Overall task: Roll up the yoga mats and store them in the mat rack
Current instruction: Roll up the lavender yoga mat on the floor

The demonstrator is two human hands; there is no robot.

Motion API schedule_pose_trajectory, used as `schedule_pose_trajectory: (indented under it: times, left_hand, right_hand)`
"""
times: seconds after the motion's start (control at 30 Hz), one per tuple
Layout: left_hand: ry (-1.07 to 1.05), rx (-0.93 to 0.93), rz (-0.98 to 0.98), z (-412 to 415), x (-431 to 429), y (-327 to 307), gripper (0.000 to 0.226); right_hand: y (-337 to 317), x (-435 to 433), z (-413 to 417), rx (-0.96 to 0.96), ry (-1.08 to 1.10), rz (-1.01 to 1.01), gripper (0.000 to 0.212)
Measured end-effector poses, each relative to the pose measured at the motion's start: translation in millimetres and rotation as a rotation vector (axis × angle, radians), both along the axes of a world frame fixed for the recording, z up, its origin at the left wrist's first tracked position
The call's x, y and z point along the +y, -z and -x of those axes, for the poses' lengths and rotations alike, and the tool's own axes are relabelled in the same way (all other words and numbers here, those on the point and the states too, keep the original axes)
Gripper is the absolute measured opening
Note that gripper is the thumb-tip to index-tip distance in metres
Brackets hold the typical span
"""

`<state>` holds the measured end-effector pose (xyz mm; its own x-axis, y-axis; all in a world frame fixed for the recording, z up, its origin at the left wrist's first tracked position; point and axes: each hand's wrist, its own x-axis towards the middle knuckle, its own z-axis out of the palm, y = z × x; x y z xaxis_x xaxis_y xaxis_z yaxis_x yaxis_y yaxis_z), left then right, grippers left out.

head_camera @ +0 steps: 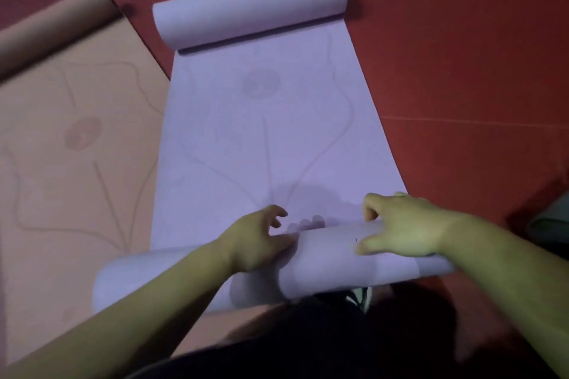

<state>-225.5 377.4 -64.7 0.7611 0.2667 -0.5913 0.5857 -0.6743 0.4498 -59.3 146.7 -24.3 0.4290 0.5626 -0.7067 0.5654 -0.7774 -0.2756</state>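
1. Nearest the camera, dark clothing (pixel 308 344) fills the bottom edge. Two bare forearms reach forward over it from the lower corners.
2. Just beyond the clothing lies the purple mat (pixel 264 132), spread on the red floor (pixel 462 49) and running away from the person. Its near end is wound into a thick roll (pixel 326 264) that lies crosswise, with its right end a little farther away than its left.
3. The left grip (pixel 258 240), a bare hand, sits on top of this roll near its middle. Its heel and thumb are on the roll and its fingers are hooked over the far side.
4. The right grip (pixel 406 224) holds the roll toward its right end. Its fingers are curled over the far side and its thumb is pressed on the near face.
5. The middle stretch of the purple mat lies flat and carries a faint line drawing with an oval mark. The hands cast a shadow on it just ahead of the roll.
6. The far end of the mat is curled into a second, looser roll (pixel 249 6) resting on the flat part.
7. A peach mat (pixel 70 148) lies just beside the purple one on the left, with a similar faint drawing. Its far end (pixel 52 28) is also curled up. The left end of the near purple roll lies over it.
8. A thin seam (pixel 462 123) crosses the floor on the right. A grey-green shape (pixel 551 221) at the right edge is too blurred to tell.
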Motion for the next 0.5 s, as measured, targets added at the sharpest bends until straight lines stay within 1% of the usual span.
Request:
schedule_pose_trajectory:
  times: [0.1,0.2,0.33,0.5]
  left_hand:
    - [0.042,-0.016,-0.011,17,0,-8,0.051]
    - [0.040,-0.041,0.008,29,-3,-13,0.051]
    - [0.049,-0.044,-0.024,39,-1,-23,0.053]
    - [0.031,-0.023,-0.088,56,-7,-25,0.043]
  right_hand:
    - [-13,-8,16,-0.056,-0.010,0.027,0.061]
    - [-20,-7,23,-0.044,0.049,0.016,0.057]
    - [-18,-8,42,-0.094,0.070,-0.040,0.054]
    - [-20,-17,57,-0.106,0.045,-0.083,0.049]
